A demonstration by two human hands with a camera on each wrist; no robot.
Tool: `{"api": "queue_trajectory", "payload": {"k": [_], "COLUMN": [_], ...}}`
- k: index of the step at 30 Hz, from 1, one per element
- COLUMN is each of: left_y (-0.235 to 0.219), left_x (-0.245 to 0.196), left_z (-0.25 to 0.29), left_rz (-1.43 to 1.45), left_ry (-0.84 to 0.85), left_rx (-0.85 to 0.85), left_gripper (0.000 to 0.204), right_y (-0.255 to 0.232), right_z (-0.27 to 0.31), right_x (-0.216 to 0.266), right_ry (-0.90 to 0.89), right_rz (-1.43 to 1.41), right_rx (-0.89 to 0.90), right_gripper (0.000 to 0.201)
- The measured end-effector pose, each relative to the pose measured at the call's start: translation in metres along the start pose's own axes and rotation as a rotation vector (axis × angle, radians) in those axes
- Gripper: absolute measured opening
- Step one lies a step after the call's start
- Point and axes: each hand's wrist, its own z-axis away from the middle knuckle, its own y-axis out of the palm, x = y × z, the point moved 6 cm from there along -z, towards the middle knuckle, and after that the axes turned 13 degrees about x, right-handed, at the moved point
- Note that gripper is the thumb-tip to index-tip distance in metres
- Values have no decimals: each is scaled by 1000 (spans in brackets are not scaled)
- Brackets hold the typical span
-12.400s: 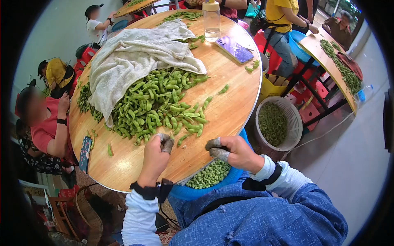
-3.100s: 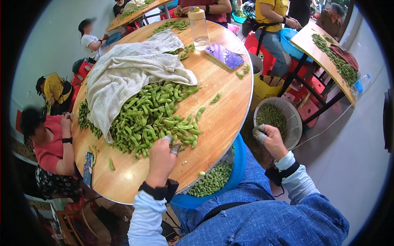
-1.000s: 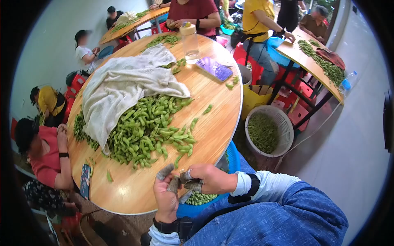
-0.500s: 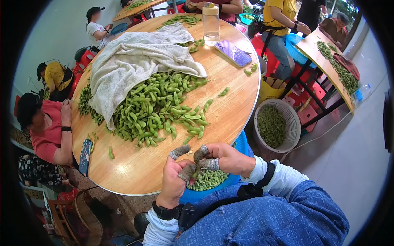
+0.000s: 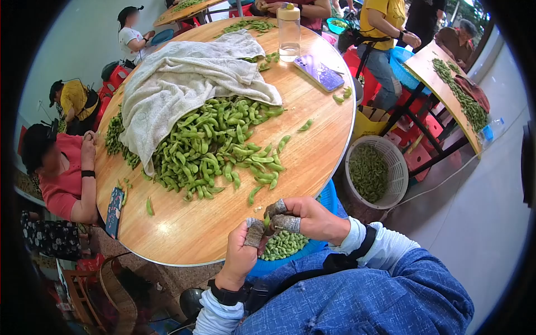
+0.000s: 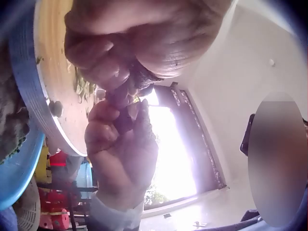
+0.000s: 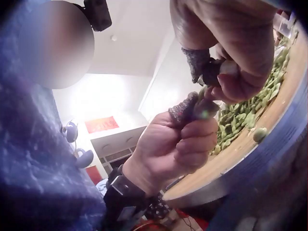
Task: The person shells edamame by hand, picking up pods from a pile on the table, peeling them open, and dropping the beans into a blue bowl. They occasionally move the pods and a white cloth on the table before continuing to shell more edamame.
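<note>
Both hands meet close in front of the round table's near edge. My left hand [image 5: 240,255] and my right hand [image 5: 317,219] pinch a green edamame pod [image 5: 267,221] between them, thumbs and forefingers wrapped in grey tape. The right wrist view shows the pod [image 7: 202,92] partly hidden between the fingertips. Below the hands, a blue basin [image 5: 331,204] holds shelled green beans [image 5: 286,244]. A heap of edamame pods [image 5: 206,148] lies on the table beyond, partly under a pale towel [image 5: 184,84].
On the round table [image 5: 312,151] are a water bottle [image 5: 288,33], a purple phone [image 5: 318,72] and a dark patterned phone [image 5: 114,212]. A white basket [image 5: 397,173] of pods stands on the floor at right. A seated person [image 5: 67,173] is at left; others work at tables behind.
The left hand came from the pod heap and the right from beside the white basket; both now meet over the basin. Since half a second ago, the left forefinger has curled in toward the pod.
</note>
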Motion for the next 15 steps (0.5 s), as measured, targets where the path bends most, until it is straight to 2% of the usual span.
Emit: {"api": "queue_trajectory", "payload": {"k": [5, 11, 15], "left_y": [0, 5, 8], "left_x": [-4, -8, -16], "left_z": [1, 3, 4], "left_rz": [-201, -310, -579], "left_ry": [38, 155, 221], "left_rx": [-34, -92, -136], "left_gripper": [8, 5, 8], "right_y": [-4, 0, -4], "right_z": [-2, -1, -3], "right_x": [-4, 0, -8], "right_ry": [43, 63, 65], "right_rz": [110, -32, -38], "right_rx": [19, -33, -29], "right_gripper": [19, 16, 15]}}
